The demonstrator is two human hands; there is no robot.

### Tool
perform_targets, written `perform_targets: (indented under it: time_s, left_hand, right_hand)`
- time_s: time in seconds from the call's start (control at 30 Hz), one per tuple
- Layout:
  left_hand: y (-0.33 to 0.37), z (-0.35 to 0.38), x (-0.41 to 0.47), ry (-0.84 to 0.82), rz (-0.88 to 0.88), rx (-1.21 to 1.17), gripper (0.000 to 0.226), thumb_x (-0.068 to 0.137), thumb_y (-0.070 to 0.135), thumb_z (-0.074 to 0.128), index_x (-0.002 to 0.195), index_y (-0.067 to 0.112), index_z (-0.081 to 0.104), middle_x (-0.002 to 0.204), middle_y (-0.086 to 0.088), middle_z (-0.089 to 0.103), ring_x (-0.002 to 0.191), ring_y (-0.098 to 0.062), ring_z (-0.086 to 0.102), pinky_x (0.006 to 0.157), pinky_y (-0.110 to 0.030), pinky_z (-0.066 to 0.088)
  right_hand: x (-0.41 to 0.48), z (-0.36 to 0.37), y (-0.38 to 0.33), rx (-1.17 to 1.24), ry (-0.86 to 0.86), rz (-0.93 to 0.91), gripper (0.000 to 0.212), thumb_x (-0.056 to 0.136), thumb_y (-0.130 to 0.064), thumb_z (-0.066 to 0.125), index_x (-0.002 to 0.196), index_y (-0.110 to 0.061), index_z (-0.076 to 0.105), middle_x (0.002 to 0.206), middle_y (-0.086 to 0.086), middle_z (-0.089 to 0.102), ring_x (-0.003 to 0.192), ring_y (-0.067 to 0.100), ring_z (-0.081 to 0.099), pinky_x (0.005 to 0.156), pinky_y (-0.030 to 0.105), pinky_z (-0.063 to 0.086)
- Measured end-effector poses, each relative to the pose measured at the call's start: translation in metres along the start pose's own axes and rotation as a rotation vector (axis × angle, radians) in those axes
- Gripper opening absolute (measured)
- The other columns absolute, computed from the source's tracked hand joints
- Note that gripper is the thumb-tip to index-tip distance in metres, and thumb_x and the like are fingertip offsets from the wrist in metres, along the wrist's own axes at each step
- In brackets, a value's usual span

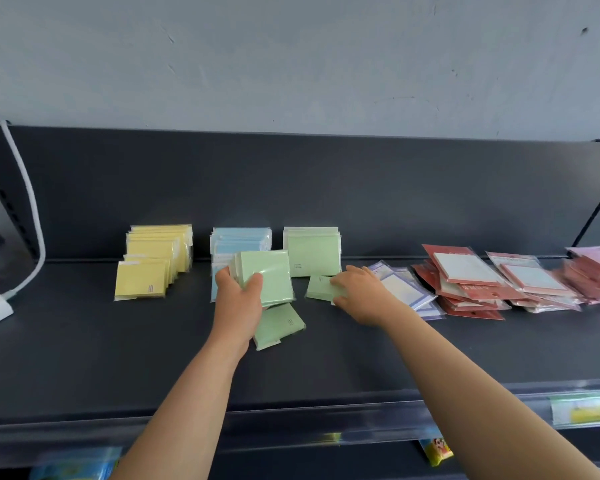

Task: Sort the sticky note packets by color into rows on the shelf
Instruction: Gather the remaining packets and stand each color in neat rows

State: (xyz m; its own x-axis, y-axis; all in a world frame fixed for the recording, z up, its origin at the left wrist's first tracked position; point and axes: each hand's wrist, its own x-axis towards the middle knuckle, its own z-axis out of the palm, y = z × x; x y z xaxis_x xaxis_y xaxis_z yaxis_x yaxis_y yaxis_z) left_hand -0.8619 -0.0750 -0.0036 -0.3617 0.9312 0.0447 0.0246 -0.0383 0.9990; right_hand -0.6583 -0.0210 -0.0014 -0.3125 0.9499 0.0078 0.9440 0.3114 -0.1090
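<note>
Only the head view here, looking down at a dark shelf [84,341]. The left hand [238,299] grips a small green stack [267,275], thumb across the front and fingers curled behind. We can't count how many packets are in it. The right hand [357,292] pinches the edge of a flat green packet [321,289] lying on the shelf. Another green packet [279,325] lies tilted just under the left wrist, partly covered by it.

Along the back wall, packets stand in rows: a yellow row [153,261], a blue row [239,240] and a green row [312,251]. The blue one is mostly hidden behind the held stack, so we only see its top and left edge. To the right, the right hand and arm cover part of some purple-bordered packets [406,289]. Past those is a messy red pile [465,282], then pink packets [596,258] cut off by the frame edge. The label [582,408] on the shelf's front rail is too blurry to read.
</note>
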Motion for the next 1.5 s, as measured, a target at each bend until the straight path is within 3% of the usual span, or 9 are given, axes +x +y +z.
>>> perform_targets:
  time_s: [0.17,0.47,0.57,0.67,0.83,1.03,1.23,1.37,1.5]
  left_hand:
    - [-0.001,0.009,0.01,0.009,-0.033,-0.002,0.025,0.098,0.02,0.046,0.12,0.023,0.034,0.103,0.008,0.055,0.093,-0.015,0.059,0.089,-0.046,0.053]
    - [0.008,0.029,0.018,-0.189,0.043,0.061,0.027,0.098,0.023,0.046,0.124,0.025,0.036,0.11,0.008,0.055,0.097,-0.006,0.053,0.08,-0.029,0.044]
    - [0.01,0.038,0.02,-0.294,0.075,0.052,0.031,0.099,0.022,0.047,0.128,0.026,0.036,0.118,0.011,0.055,0.106,-0.003,0.053,0.084,-0.025,0.04]
    - [0.01,0.044,0.024,-0.37,0.113,0.103,0.037,0.1,0.022,0.046,0.135,0.026,0.034,0.124,0.011,0.055,0.114,-0.006,0.052,0.095,-0.027,0.039]
    - [0.007,0.046,0.04,-0.371,0.161,0.472,0.037,0.101,0.021,0.044,0.136,0.021,0.032,0.125,0.005,0.052,0.107,-0.013,0.05,0.087,-0.027,0.038]
    - [-0.005,0.05,0.049,-0.392,0.174,0.806,0.029,0.101,0.024,0.043,0.126,0.011,0.037,0.128,-0.005,0.047,0.117,-0.022,0.044,0.098,-0.037,0.04]
    - [0.01,0.055,0.047,-0.366,0.181,0.813,0.021,0.102,0.027,0.04,0.115,0.011,0.04,0.109,-0.002,0.05,0.095,-0.018,0.051,0.075,-0.029,0.039]
    - [0.008,0.059,0.048,-0.415,0.105,0.905,0.021,0.103,0.032,0.038,0.103,0.012,0.045,0.104,-0.005,0.049,0.078,-0.014,0.048,0.072,-0.031,0.04]
    - [0.007,0.062,0.05,-0.363,0.046,0.907,0.028,0.101,0.036,0.043,0.108,0.01,0.05,0.121,-0.01,0.043,0.098,-0.024,0.05,0.086,-0.033,0.043]
  right_hand:
    - [-0.008,-0.009,0.005,0.123,-0.044,-0.005,0.046,0.09,-0.016,0.055,0.136,-0.022,0.047,0.138,-0.001,0.046,0.13,0.021,0.038,0.106,0.027,0.028]
    - [-0.012,-0.03,0.016,0.535,-0.099,0.024,0.048,0.085,-0.033,0.068,0.13,-0.022,0.055,0.129,-0.01,0.057,0.115,0.006,0.053,0.092,0.019,0.037]
    - [-0.002,-0.03,0.008,0.894,-0.011,0.077,0.064,0.087,-0.03,0.064,0.144,-0.02,0.038,0.137,-0.006,0.052,0.125,0.015,0.051,0.094,0.031,0.047]
    - [0.011,-0.027,0.002,1.02,0.081,0.048,0.048,0.079,-0.026,0.065,0.126,-0.023,0.056,0.113,-0.004,0.07,0.105,0.026,0.065,0.093,0.052,0.051]
    - [0.027,-0.019,0.0,0.892,0.201,0.08,0.026,0.087,-0.01,0.063,0.111,-0.016,0.056,0.103,0.0,0.067,0.081,0.011,0.064,0.057,0.015,0.045]
    - [0.04,-0.005,0.004,0.593,0.103,0.13,0.011,0.087,-0.013,0.056,0.09,-0.003,0.052,0.084,0.009,0.056,0.067,0.019,0.047,0.057,0.029,0.038]
    - [0.036,-0.023,0.011,0.649,0.068,0.103,0.02,0.09,-0.018,0.056,0.095,0.001,0.055,0.078,0.004,0.051,0.065,0.017,0.043,0.056,0.027,0.035]
    - [0.033,-0.023,0.014,0.624,-0.074,0.15,0.029,0.094,-0.022,0.051,0.069,-0.009,0.044,0.068,0.003,0.042,0.059,0.018,0.037,0.055,0.027,0.031]
    - [0.04,-0.02,0.013,0.481,-0.074,0.224,0.042,0.093,-0.033,0.05,0.06,-0.013,0.033,0.073,0.004,0.036,0.074,0.024,0.034,0.059,0.03,0.026]
